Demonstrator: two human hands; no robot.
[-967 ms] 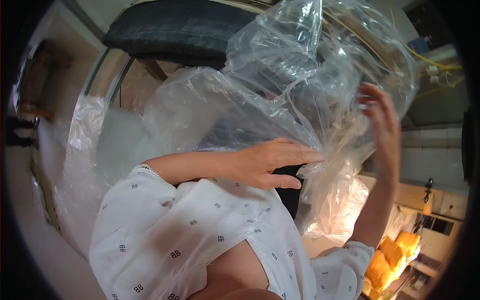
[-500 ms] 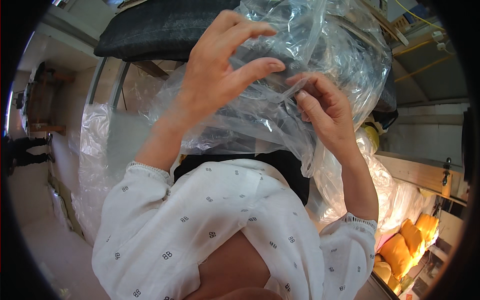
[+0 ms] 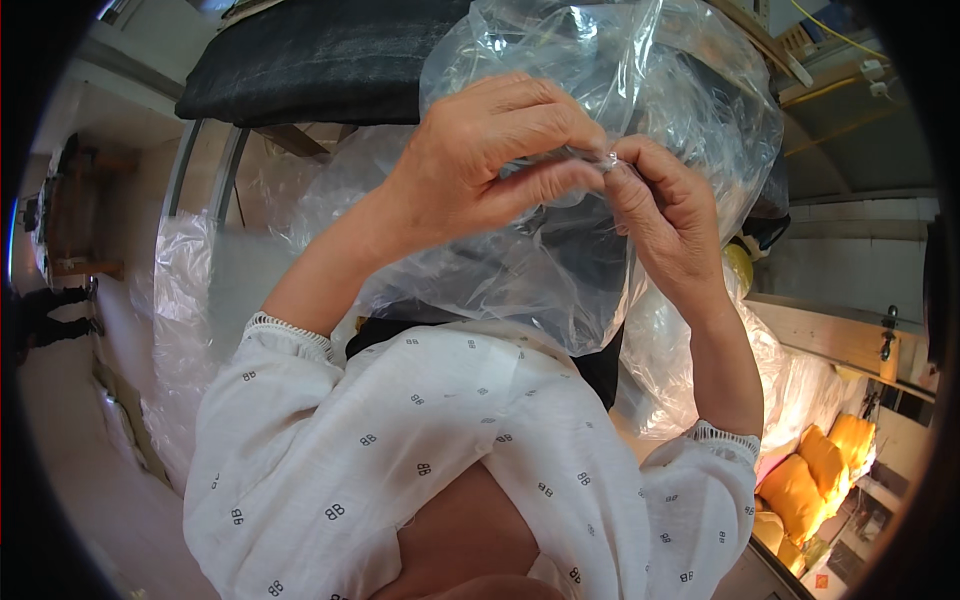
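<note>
A large, crinkled sheet of clear plastic film covers the surface in front of me and hangs down toward my lap. My left hand pinches a gathered bit of this film between thumb and forefinger. Meeting it fingertip to fingertip, my right hand grips the same gathered spot, its fingers curled in. A tiny shiny bunch of film shows between the two hands; its exact form is too small to make out.
A dark padded cover lies on the far left of the surface. Metal legs stand below it. More clear film hangs at the left. Yellow bundles sit at the lower right, near a wooden rail. Someone's dark-clothed legs show far left.
My left hand, open and apart before, has moved right and down and closed on the film beside my right hand. The film's lower part has spread out in front of me.
</note>
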